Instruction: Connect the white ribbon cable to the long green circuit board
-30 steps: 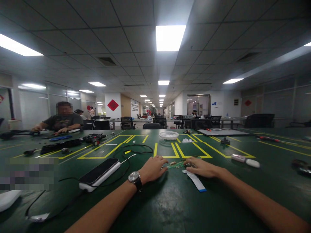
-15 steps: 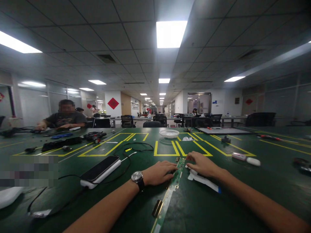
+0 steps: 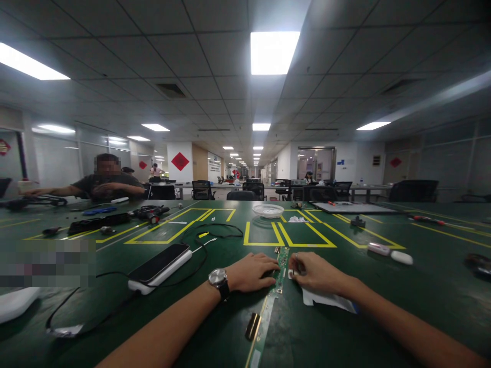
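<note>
Board (image 3: pixel 269 306) lies lengthwise on the bench (image 3: pixel 314 342), left hand (image 3: pixel 253 272) spread loosely against its edge. Right hand (image 3: pixel 316 271) has its grip pinched, apparently on the ribbon's (image 3: pixel 326 299) end, just beside. Ribbon appears positioned; no join shows yet.

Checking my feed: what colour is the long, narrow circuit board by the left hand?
The long, narrow circuit board is mostly green; best in the head view.

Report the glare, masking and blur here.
Head view: the nearest ceiling light blows out to white; head view: a pixelated block masks part of the table at left; head view: the dark object at the right edge is too blurred to identify.
</note>
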{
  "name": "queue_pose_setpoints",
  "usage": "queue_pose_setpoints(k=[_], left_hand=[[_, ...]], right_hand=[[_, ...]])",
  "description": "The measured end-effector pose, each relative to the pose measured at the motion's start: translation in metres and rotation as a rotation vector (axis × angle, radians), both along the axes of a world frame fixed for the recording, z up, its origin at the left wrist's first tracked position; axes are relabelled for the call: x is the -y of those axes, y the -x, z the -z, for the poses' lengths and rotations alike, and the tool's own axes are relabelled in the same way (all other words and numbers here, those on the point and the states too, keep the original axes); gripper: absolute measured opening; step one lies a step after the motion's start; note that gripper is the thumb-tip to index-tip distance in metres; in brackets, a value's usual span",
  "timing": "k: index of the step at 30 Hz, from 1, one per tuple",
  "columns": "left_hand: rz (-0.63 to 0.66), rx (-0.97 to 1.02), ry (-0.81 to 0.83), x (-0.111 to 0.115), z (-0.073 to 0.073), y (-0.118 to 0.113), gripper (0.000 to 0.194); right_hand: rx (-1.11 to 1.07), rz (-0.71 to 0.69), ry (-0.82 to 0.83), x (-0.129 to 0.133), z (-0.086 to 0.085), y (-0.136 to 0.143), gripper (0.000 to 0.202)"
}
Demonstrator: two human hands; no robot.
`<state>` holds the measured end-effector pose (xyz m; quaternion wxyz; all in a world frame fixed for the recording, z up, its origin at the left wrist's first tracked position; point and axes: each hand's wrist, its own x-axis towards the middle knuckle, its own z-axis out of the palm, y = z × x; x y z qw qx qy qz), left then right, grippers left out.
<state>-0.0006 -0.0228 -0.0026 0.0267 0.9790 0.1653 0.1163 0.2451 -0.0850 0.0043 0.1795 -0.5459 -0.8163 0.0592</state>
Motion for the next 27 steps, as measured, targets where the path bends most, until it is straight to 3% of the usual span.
queue_pose_setpoints(k=[12,21,27], left_hand=[[0.004,0.020,-0.023,-0.002,0.005,-0.002,0.042],[0.032,0.009,0.047,-0.007,0.009,-0.001,0.042],[0.048,-0.004,0.069,-0.012,0.012,-0.001,0.044]], right_hand=[[0.033,0.067,-0.094,0.003,0.007,0.013,0.013],[-0.087,-0.088,-0.083,-0.005,0.013,0.006,0.007],[-0.085,-0.101,-0.109,-0.007,0.016,0.007,0.004]])
